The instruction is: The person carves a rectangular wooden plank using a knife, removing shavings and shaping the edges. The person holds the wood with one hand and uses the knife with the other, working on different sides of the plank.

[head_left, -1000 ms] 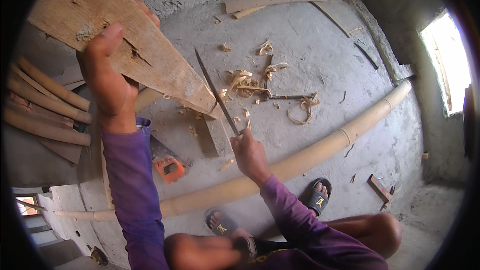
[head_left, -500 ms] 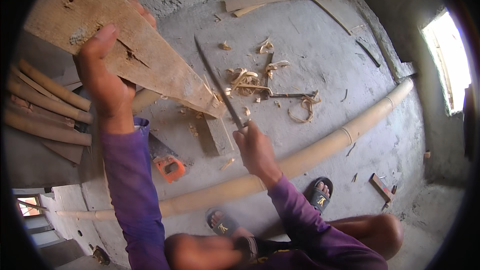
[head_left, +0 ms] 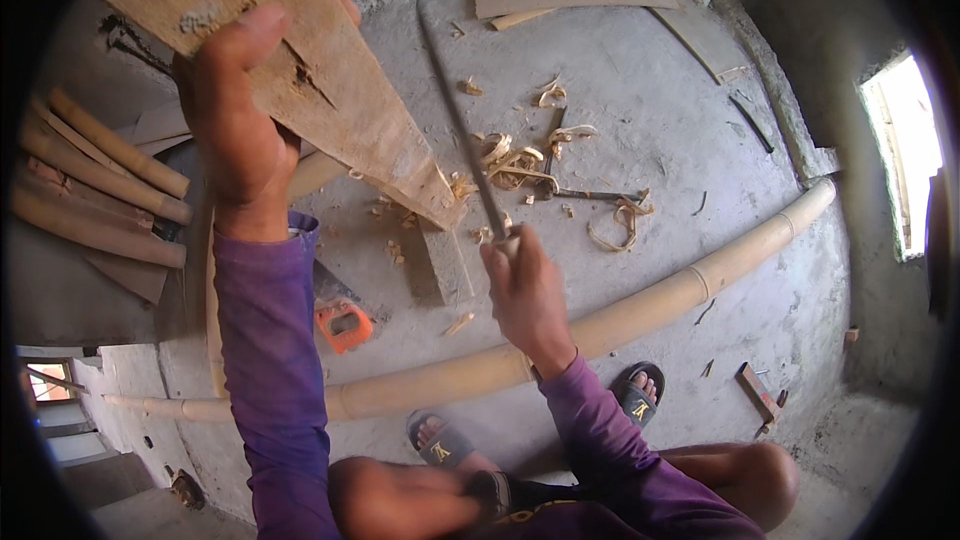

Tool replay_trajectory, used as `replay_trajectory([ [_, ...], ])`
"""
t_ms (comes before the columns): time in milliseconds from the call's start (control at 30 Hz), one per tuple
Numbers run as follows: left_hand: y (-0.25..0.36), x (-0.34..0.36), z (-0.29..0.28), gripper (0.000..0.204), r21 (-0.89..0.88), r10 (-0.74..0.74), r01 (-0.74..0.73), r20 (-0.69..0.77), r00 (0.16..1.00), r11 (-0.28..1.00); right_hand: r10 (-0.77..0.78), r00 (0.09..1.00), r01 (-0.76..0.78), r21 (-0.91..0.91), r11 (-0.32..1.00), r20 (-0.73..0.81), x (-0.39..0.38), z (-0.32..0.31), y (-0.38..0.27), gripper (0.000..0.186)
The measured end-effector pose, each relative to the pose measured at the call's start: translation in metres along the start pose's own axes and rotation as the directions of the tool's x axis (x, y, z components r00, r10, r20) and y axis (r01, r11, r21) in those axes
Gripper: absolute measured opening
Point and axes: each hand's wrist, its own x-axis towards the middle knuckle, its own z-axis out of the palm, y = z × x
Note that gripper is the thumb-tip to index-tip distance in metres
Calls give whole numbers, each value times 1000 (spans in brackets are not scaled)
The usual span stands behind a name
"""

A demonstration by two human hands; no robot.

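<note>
My left hand (head_left: pixel 235 120) grips a wide wooden board (head_left: pixel 360 90) by its edges, thumb on the upper face and fingertips showing at the far edge. The board is tilted, and its lower end comes down by a small wood block (head_left: pixel 440 265) on the floor. It has a knot hole and a long crack. In my right hand (head_left: pixel 525 295) is a long, narrow-bladed knife (head_left: pixel 455 110), its handle wrapped by my fingers. The blade points up and away, just right of the board's lower end and apart from it.
A long bamboo pole (head_left: pixel 640 313) crosses the floor before my sandalled feet. An orange-handled saw (head_left: pixel 342 326) lies left of the block. Curled shavings (head_left: pixel 515 168) and a dark metal bar (head_left: pixel 590 194) lie beyond. Several bamboo pieces (head_left: pixel 110 175) are at left, a try square (head_left: pixel 760 395) at right.
The board and my left hand sit slightly further right in view. The knife's blade has swung a little more upright and further from the board's end. The view itself has shifted slightly.
</note>
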Motion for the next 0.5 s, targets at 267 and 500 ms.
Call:
replay_trajectory([
  [267,2,4,1,78,-51,-37,33,-83,996,998,381,903,-411,141,901,199,17,19,37,23],
  [500,9,0,9,77,-61,-41,46,73,996,997,-56,980,56,-3,998,-189,3,18,26,23],
])
